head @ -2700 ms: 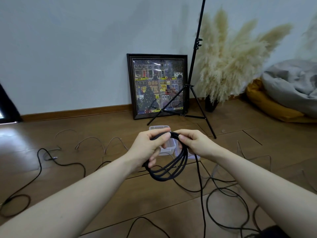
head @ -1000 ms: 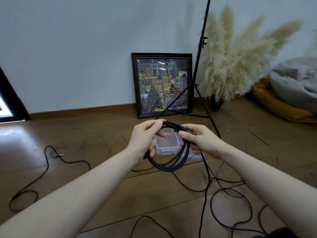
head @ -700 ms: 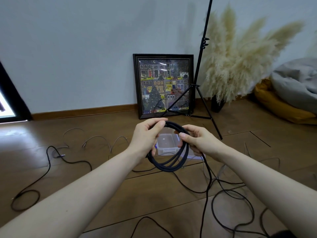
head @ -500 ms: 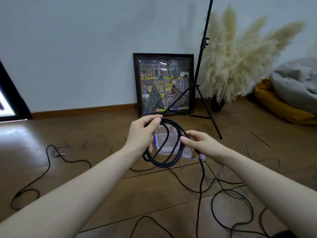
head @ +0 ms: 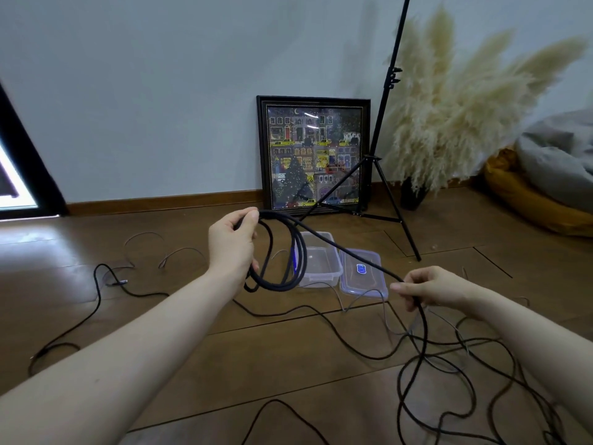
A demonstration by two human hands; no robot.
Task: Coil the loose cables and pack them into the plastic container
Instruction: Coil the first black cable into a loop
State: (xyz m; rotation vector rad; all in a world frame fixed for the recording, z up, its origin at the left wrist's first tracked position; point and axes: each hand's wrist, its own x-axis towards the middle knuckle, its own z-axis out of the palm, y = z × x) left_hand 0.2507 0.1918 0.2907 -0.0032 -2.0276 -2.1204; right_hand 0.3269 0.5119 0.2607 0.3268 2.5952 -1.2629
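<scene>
Fingers [head: 247, 220] of the left hand [head: 231, 245] grip the upright black cable coil [head: 282, 252]; right hand [head: 430, 287] pinches its strand, slanting down-right.

No text, brand or number can be read in this view. The clear plastic lid [head: 363, 275] lying on the wooden floor carries a small blue label [head: 361, 269], but its print is too small to make out. The dark-framed picture of a night street [head: 313, 156], leaning on the wall, shows yellow shapes like signs, and no letters on them are legible.
</scene>
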